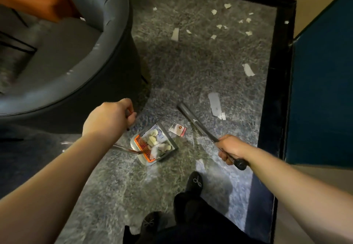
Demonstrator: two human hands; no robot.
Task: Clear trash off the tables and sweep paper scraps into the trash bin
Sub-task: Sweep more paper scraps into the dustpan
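Seen from above, the left hand (110,117) fingers grip the handle of a dustpan (153,145) full of paper scraps (214,103) on the rug (191,62), the right hand (232,148) fingers grip the broom (196,124); tilting the pan could likely spill them, and the shaggy pile may snag scraps.

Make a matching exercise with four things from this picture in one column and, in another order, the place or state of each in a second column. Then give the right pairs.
1. dustpan
2. broom handle
3. small wrapper
4. long paper strip

A. gripped in the right hand
B. holds crumpled paper, on the rug
C. flat on the rug, right of the broom handle
D. on the rug between the dustpan and the broom handle

Pairs: 1-B, 2-A, 3-D, 4-C
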